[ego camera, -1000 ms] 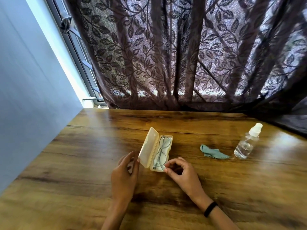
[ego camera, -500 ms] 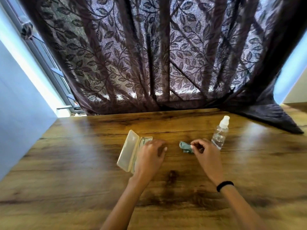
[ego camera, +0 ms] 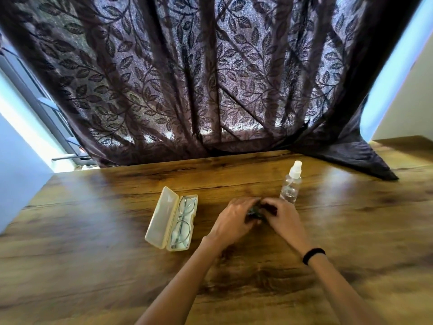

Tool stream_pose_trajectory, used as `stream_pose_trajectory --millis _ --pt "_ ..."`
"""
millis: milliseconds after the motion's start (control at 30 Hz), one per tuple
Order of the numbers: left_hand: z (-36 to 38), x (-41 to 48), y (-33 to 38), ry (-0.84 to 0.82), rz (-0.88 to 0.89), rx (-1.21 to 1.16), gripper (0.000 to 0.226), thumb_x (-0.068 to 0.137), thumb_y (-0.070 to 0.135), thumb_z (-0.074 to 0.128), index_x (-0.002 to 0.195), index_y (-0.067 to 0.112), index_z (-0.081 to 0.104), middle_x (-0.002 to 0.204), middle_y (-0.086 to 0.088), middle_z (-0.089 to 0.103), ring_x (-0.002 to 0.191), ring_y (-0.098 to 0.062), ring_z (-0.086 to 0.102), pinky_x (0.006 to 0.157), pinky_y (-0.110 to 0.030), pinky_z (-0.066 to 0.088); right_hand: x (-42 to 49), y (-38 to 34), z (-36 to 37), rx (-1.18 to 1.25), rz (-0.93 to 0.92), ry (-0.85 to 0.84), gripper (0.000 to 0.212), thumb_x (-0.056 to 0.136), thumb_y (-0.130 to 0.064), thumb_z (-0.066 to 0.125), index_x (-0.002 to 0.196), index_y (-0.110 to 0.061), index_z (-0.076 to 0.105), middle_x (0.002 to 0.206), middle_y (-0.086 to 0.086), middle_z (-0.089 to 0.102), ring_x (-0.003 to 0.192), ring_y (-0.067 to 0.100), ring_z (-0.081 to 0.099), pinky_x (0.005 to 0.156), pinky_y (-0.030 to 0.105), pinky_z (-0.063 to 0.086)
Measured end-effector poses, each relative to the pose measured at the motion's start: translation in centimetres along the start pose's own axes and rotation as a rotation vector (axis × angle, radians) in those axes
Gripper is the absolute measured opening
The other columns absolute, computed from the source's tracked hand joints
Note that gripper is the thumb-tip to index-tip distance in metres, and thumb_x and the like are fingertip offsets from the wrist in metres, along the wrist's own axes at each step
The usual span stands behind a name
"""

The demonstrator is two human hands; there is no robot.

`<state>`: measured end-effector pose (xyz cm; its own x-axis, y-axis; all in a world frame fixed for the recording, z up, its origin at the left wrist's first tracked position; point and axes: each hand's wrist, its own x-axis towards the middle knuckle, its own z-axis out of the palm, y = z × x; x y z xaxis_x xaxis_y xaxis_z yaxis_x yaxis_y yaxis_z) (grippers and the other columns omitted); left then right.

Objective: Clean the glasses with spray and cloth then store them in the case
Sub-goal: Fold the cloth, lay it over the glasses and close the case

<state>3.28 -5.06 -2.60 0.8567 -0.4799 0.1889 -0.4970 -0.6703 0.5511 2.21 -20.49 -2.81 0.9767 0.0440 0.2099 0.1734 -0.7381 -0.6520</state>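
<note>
Presently, a black wristband point(ego camera: 314, 255) sits on my right wrist. Ahead of it, my left hand point(ego camera: 234, 221) and right hand point(ego camera: 284, 219) meet on the wooden table point(ego camera: 93, 254). The fingers of both are curled and pinch the cloth point(ego camera: 254, 211) between them; only a dark scrap of it shows. To the left of my fingers, apart from them, lies the case point(ego camera: 161, 219), lid open, with the glasses point(ego camera: 184, 222) folded inside its tray. Just beyond my right fingers stands the spray bottle point(ego camera: 291, 184), upright, white top on. Farthest off hangs a leaf-patterned curtain point(ego camera: 210, 78).
</note>
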Motion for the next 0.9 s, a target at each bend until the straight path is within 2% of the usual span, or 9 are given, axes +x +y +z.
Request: stream_pose_trajectory --millis 67,133,267,367,500,667,767,833,900 --pt "-0.4 0.0 0.1 0.027 -0.028 -0.138 0.06 0.082 0.023 0.066 0.136 0.018 0.039 0.137 -0.002 0.049 0.126 -0.015 0.043 0.106 -0.03 0.035 0.3 -1.0 -0.8 0.29 0.084 -0.07 0.011 0.083 -0.017 0.064 0.093 -0.019 0.068 0.095 -0.006 0.069 0.09 0.01 0.063 0.08 0.015 0.047" --pt "-1.1 -0.1 0.1 0.081 -0.058 -0.233 0.058 0.081 0.026 0.067 0.133 0.018 0.043 0.131 0.0 0.054 0.118 -0.008 0.05 0.098 -0.023 0.043 0.3 -2.1 -1.6 0.571 0.165 -0.124 0.009 0.084 -0.018 0.062 0.089 -0.018 0.069 0.091 0.0 0.071 0.088 0.012 0.065 0.082 0.024 0.051" --pt "-3.1 -0.8 0.2 0.132 -0.064 -0.444 0.038 0.08 0.034 0.068 0.115 0.021 0.062 0.098 0.01 0.068 0.087 0.005 0.062 0.071 -0.01 0.047 0.1 -3.4 -2.7 0.828 0.215 -0.124 0.01 0.085 -0.018 0.061 0.085 -0.018 0.071 0.086 0.0 0.073 0.087 0.01 0.066 0.079 0.025 0.051" --pt "-4.0 -1.5 0.5 0.098 -0.073 -0.511 0.03 0.082 0.035 0.065 0.11 0.024 0.063 0.093 0.011 0.068 0.081 0.003 0.064 0.065 -0.011 0.047 0.1 -3.7 -2.8 0.836 0.209 -0.147 0.011 0.085 -0.019 0.061 0.086 -0.015 0.071 0.089 0.003 0.072 0.09 0.014 0.066 0.079 0.026 0.052" --pt "-4.4 -1.9 0.5 0.099 -0.13 -0.594 0.012 0.089 0.023 0.058 0.098 0.029 0.064 0.086 0.012 0.068 0.077 0.003 0.065 0.061 -0.011 0.048 0.1 -3.8 -2.3 0.815 0.244 -0.153 0.012 0.084 -0.022 0.062 0.087 -0.013 0.07 0.088 0.006 0.072 0.088 0.019 0.067 0.08 0.034 0.054" --pt "-4.4 -2.2 0.0 0.09 -0.321 -0.782 0.011 0.092 0.018 0.052 0.089 0.019 0.062 0.082 -0.001 0.067 0.067 -0.007 0.067 0.054 -0.019 0.054 0.2 -3.4 -1.8 0.819 0.279 -0.146 0.014 0.079 -0.019 0.066 0.091 -0.011 0.069 0.095 0.008 0.071 0.093 0.021 0.066 0.083 0.036 0.054" --pt "-4.3 -1.9 -0.3 0.077 -0.393 -0.734 0.012 0.093 0.018 0.052 0.088 0.016 0.062 0.079 0.0 0.066 0.06 0.002 0.063 0.051 -0.012 0.047 0.2 -3.0 -1.7 0.811 0.293 -0.166 0.016 0.077 -0.017 0.068 0.092 -0.011 0.069 0.098 0.008 0.07 0.095 0.02 0.065 0.084 0.035 0.054" --pt "-4.2 -1.9 -0.4 0.064 -0.424 -0.771 0.013 0.093 0.02 0.051 0.09 0.014 0.063 0.08 0.0 0.067 0.062 0.001 0.064 0.053 -0.012 0.047 0.3 -2.9 -1.5 0.782 0.283 -0.164 0.013 0.078 -0.016 0.068 0.091 -0.013 0.069 0.098 0.006 0.07 0.094 0.017 0.065 0.081 0.03 0.055" --pt "-4.1 -2.0 -0.5 0.062 -0.472 -0.931 0.016 0.09 0.025 0.055 0.092 0.011 0.063 0.079 -0.002 0.069 0.068 -0.008 0.067 0.056 -0.018 0.053 0.3 -2.8 -1.3 0.768 0.274 -0.144 0.011 0.078 -0.017 0.067 0.089 -0.016 0.069 0.098 0.005 0.07 0.094 0.014 0.065 0.08 0.027 0.055"
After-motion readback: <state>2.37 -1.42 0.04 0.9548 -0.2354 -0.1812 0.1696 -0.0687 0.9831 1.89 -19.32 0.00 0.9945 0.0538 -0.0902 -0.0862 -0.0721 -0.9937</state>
